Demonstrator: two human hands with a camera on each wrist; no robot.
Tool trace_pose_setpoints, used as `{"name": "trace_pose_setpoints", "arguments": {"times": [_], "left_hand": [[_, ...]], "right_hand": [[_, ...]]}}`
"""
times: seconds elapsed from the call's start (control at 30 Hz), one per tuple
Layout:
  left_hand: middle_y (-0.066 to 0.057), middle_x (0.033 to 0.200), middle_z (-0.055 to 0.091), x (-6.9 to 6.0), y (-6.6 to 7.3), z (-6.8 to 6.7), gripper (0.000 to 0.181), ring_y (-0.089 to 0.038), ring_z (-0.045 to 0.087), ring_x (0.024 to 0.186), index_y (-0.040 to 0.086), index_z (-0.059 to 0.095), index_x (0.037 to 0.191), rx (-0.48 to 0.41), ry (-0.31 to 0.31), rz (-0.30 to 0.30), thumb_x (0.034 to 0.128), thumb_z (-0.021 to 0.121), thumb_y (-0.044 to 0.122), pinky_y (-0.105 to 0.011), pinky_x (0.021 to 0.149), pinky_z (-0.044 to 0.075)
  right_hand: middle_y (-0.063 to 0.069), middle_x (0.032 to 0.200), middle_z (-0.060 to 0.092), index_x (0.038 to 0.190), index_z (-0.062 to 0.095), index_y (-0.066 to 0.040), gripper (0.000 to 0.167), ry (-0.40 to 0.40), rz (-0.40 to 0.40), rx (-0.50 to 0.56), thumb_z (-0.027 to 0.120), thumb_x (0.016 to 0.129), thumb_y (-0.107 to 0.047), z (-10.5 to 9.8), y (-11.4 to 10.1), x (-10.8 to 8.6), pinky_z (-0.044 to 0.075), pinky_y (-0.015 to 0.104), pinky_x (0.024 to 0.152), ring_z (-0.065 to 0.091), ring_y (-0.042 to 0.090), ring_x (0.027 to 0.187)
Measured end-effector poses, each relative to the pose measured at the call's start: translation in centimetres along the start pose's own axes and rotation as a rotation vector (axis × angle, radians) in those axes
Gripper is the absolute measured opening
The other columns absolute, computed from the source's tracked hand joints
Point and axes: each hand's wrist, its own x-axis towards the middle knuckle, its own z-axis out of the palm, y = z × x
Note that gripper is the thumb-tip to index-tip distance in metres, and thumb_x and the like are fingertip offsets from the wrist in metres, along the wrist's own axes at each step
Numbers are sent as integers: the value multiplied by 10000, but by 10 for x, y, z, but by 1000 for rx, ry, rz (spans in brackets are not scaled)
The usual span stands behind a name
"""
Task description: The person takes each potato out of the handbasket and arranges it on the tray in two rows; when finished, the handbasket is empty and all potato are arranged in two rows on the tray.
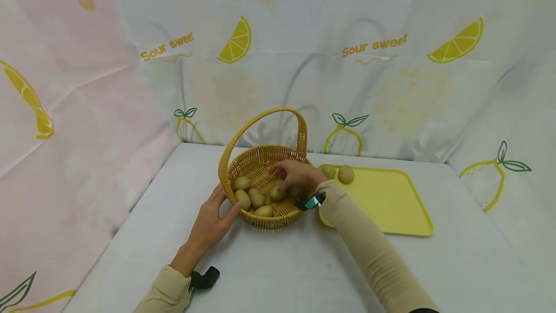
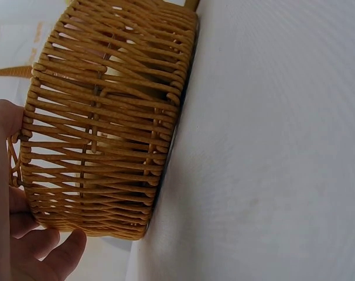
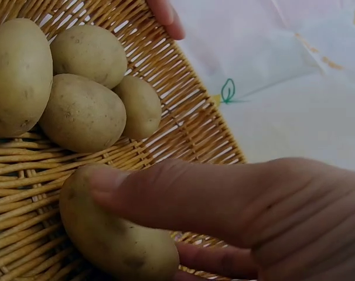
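1. Support, left side: your left hand [image 1: 212, 221] grips the basket [image 1: 269, 222] at its left rim, thumb over the edge and fingers bent against the outer wall; they have hold of the wicker only.

2. Container, centre: the basket stands upright on the white table [image 1: 269, 274], its handle [image 1: 302, 136] arching overhead. Four potatoes [image 1: 257, 197] cluster inside at your left.

3. Working point, inside the basket: your right hand [image 1: 297, 173] reaches in over the wall. Its thumb lies on a fifth potato [image 3: 119, 243] and its fingers reach behind that potato, parted by roughly its breadth in a pinch; how firmly, you cannot tell. The potato lies low, near the woven floor.

4. Beneath your right wrist: a sixth potato [image 1: 297, 191], partly hidden. Others could be masked here.

5. Container, right side: the yellow tray [image 1: 386, 202] lies flat just beside the basket, with two potatoes [image 1: 345, 174] at its far left corner. Judged by this division, your transfer is well under way, most pieces being in the basket; its direction, and so what is left, cannot be settled from these views.
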Motion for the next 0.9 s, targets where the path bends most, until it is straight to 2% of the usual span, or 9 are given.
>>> {"name": "trace_pose_setpoints", "arguments": {"times": [0.1,0.23,0.47,0.57,0.67,0.77,0.9], "left_hand": [[-214,1587,422,0,-1,0,626,-336,392,1461,-61,483,1511,4,2,1,996,730,196,-526,1153,350],[-212,1585,425,0,0,0,624,-334,396,1458,-61,486,1509,6,4,5,994,732,192,-524,1150,354],[-210,1586,425,0,0,1,614,-336,390,1462,-68,497,1498,0,0,6,996,729,201,-532,1150,352],[-212,1586,424,1,-2,1,608,-342,394,1459,-71,500,1494,2,-3,9,1001,724,205,-506,1157,355],[-212,1590,418,1,-3,1,612,-347,398,1456,-72,491,1501,1,-7,10,1006,718,207,-482,1165,352],[-210,1590,418,1,-2,1,620,-346,402,1454,-67,484,1507,2,-7,8,1006,718,212,-496,1159,355],[-208,1584,428,0,0,0,621,-349,407,1450,-62,487,1508,4,-3,6,999,724,205,-543,1141,363]], "right_hand": [[174,1378,594,1443,571,-34,725,-29,25,-34,914,809,-115,1,1,0,453,388,1062,541,283,1281],[164,1396,576,1415,576,-60,728,-31,44,-78,938,794,-172,3,3,2,455,382,1045,534,265,1266],[97,1276,602,1288,603,-66,645,2,32,-137,958,766,-202,5,6,3,486,364,951,559,223,1104],[79,1297,611,1316,615,-58,627,24,-14,-135,928,776,-119,5,8,4,469,367,997,558,228,1158],[79,1379,602,1402,594,-49,685,29,-54,-134,893,785,-59,5,10,5,438,376,1062,539,249,1255],[92,1424,586,1453,570,-37,743,27,-64,-164,900,790,-92,6,10,6,406,382,1106,516,264,1307],[110,1392,594,1441,590,-30,749,30,-55,-210,925,785,-167,8,9,7,409,387,1101,519,268,1282]]}}
